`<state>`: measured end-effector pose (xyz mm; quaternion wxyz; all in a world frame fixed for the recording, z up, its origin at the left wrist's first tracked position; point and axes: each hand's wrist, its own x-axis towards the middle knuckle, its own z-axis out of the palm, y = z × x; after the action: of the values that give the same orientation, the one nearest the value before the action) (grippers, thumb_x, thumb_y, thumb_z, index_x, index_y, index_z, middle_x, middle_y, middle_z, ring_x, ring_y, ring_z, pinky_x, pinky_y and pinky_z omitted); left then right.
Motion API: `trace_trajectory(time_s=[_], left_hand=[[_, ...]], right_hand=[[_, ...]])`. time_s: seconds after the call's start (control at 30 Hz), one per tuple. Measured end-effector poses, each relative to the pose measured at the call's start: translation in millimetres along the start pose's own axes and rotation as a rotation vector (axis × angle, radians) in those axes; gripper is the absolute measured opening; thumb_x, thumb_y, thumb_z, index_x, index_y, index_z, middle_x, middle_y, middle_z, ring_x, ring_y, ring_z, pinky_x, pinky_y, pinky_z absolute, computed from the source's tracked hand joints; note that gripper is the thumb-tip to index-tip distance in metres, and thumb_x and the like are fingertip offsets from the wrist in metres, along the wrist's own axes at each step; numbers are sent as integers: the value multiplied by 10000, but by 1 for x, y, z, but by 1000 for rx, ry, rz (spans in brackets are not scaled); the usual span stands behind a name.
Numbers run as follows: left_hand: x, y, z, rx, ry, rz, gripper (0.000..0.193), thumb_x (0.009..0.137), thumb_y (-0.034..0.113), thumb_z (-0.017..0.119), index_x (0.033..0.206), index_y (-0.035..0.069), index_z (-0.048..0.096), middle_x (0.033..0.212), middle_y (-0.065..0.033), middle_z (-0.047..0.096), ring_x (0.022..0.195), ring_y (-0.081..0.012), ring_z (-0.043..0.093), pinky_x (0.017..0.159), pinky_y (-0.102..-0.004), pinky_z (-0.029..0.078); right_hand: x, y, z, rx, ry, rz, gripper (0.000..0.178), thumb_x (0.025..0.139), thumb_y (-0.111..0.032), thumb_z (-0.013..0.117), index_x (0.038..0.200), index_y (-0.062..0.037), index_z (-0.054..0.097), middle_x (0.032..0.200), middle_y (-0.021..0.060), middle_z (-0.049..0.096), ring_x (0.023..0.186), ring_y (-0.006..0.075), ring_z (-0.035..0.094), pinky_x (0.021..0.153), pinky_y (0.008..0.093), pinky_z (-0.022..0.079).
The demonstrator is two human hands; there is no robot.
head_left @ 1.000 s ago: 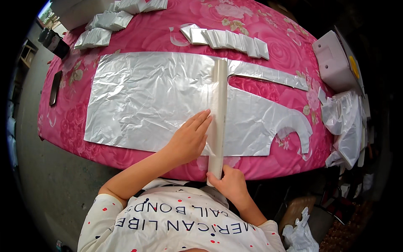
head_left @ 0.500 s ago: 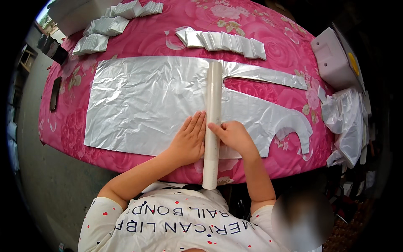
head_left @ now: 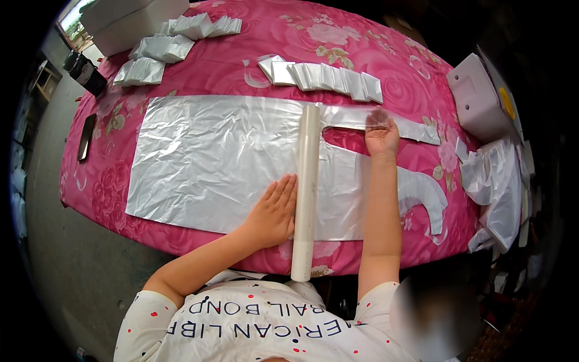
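A thin translucent plastic apron (head_left: 223, 163) lies spread flat on the table, its armhole cutouts and neck strip toward the right. Across its middle rests a long off-white tube (head_left: 307, 181), whose near end juts past the table edge. My left hand (head_left: 274, 211) lies flat on the apron with fingers stretched and together, its edge along the tube's left side. My right hand (head_left: 382, 134) is off the tube, over the far strip of the apron. Motion smears its fingers, so whether they grip the plastic is unclear.
Folded plastic packets (head_left: 329, 78) lie in a fanned row beyond the apron, with more piles (head_left: 160, 48) at far left. A white box (head_left: 129, 24), dark bottle (head_left: 84, 72) and phone (head_left: 87, 137) stand left. A white container (head_left: 479, 90) and plastic bags (head_left: 497, 181) are right.
My right hand has let go of the tube and moved away and to the right, onto the far strip. My left hand stays beside the tube. The whole view has shifted slightly.
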<state>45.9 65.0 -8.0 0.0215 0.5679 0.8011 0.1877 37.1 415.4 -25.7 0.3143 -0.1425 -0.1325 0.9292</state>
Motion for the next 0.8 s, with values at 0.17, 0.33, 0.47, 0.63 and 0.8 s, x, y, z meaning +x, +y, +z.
trace_trajectory(time_s=[0.17, 0.33, 0.47, 0.63, 0.8], left_hand=[[-1, 0, 2, -11, 26, -5, 600, 808, 194, 379, 1313, -123, 313, 1405, -266, 286, 1342, -369, 229, 1103, -450, 156], [-3, -2, 2, -10, 28, 11, 579, 832, 207, 387, 1303, -125, 319, 1402, -280, 278, 1333, -380, 244, 1099, -466, 160], [0, -2, -3, -20, -48, 31, 589, 841, 247, 412, 1290, -127, 333, 1383, -289, 306, 1323, -390, 264, 1084, -481, 195], [-1, 1, 6, -2, 156, 70, 628, 862, 290, 425, 1290, -153, 304, 1377, -313, 297, 1312, -415, 276, 1064, -483, 243], [-1, -3, 4, -138, 201, 3, 602, 871, 273, 456, 1305, -122, 321, 1373, -276, 335, 1304, -385, 308, 1062, -466, 251]], right_hand=[[-27, -31, 69, -330, -170, -235, 326, 939, -211, 376, 1121, -17, 564, 1130, 126, 611, 1050, 241, 582, 911, 380, 468], [-75, 112, 145, -974, -426, -318, 308, 933, -277, 507, 983, -2, 635, 882, 51, 640, 785, 96, 553, 729, 257, 442], [-121, 245, 146, -1398, -673, -133, 441, 919, -384, 458, 1005, 24, 603, 903, 242, 624, 867, 390, 589, 748, 404, 452], [-143, 317, 117, -1662, -1114, 1, 620, 918, -429, 422, 1274, 79, 406, 1273, 276, 453, 1236, 411, 375, 1020, 417, 311], [-174, 246, 137, -1563, -1184, -105, 608, 887, -372, 515, 1279, 76, 388, 1263, 281, 455, 1233, 423, 372, 1020, 437, 306]])
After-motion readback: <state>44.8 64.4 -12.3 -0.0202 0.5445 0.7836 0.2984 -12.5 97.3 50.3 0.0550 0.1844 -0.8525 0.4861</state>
